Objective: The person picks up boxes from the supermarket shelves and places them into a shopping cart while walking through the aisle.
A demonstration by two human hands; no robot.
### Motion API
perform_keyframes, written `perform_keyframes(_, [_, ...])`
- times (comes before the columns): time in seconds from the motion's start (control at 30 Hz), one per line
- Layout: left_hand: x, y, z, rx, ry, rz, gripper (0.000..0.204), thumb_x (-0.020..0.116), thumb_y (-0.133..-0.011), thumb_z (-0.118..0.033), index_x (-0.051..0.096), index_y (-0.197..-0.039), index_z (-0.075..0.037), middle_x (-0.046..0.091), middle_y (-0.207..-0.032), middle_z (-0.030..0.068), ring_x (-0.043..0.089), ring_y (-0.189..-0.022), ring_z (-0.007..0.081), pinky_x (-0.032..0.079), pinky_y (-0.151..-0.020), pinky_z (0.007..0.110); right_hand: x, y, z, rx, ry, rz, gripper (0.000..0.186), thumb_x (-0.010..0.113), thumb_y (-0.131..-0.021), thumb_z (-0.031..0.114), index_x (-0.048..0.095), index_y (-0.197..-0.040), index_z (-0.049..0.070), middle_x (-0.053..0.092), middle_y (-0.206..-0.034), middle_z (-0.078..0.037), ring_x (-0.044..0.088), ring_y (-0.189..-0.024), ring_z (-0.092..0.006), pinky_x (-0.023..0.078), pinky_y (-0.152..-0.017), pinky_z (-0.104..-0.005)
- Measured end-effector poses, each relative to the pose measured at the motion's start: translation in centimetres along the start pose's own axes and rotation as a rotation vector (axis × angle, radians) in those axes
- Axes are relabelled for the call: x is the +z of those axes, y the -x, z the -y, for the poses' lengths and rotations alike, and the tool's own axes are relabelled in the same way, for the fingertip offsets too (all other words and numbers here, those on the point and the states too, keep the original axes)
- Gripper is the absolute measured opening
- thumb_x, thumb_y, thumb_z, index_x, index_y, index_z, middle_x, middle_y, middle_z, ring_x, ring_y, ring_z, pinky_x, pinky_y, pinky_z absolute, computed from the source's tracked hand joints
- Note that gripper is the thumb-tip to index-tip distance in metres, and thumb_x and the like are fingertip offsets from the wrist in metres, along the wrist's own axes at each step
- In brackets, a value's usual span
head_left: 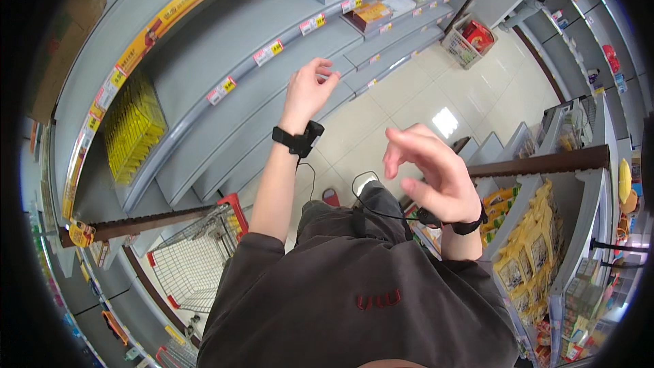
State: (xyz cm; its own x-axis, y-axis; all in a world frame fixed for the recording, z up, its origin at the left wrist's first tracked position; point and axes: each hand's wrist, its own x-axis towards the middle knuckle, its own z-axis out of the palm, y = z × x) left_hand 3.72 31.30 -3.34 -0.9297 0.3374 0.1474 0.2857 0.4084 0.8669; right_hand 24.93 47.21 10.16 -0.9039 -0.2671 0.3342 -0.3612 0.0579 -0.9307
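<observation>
My left hand (310, 92), a black device strapped at its wrist, is raised in front of grey tiered shelves (238, 75), its fingers loosely bent and apart, holding nothing. My right hand (429, 174), also with a wrist strap and cable, hovers empty to the right, fingers curved and separated. Yellow packages (133, 129) lie on a shelf left of my left forearm. Stacks of paper or booklets (368, 13) sit on the shelves farther up.
A shopping cart (191, 266) stands behind me at lower left. A plastic basket (463, 51) with red items is on the tiled floor (375, 116). Right-hand shelves hold yellow bags (524, 252). A person's leg (518, 13) shows at the upper right.
</observation>
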Motion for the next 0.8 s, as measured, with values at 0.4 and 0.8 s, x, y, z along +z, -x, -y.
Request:
perform_keyframes(0.4, [0.6,-20.5,4.7,-0.11,0.261,-0.179,0.063,0.073,-0.076,-0.033,0.055,-0.122,0.007,0.069,-0.102,0.0213,0.067,-0.095,0.0281,0.051,-0.084,0.034,-10.0,-4.3,-11.5,0.271,-0.128,-0.187,0.046,0.05,-0.087,-0.01,0.053,-0.13,0.004,0.05,-0.108,-0.004,0.054,-0.094,-0.0132,0.047,-0.087,-0.0294])
perform_keyframes(0.8, [2.9,-29.6,6.7,-0.465,-0.486,-0.076,0.066,0.062,-0.077,-0.061,0.072,-0.094,0.002,0.069,-0.099,0.0238,0.059,-0.108,0.0414,0.047,-0.094,0.041,-23.4,-12.0,-21.6,0.372,-0.259,-0.109,0.04,0.055,-0.088,-0.003,0.055,-0.127,0.004,0.054,-0.105,-0.002,0.056,-0.086,-0.0108,0.046,-0.084,-0.026])
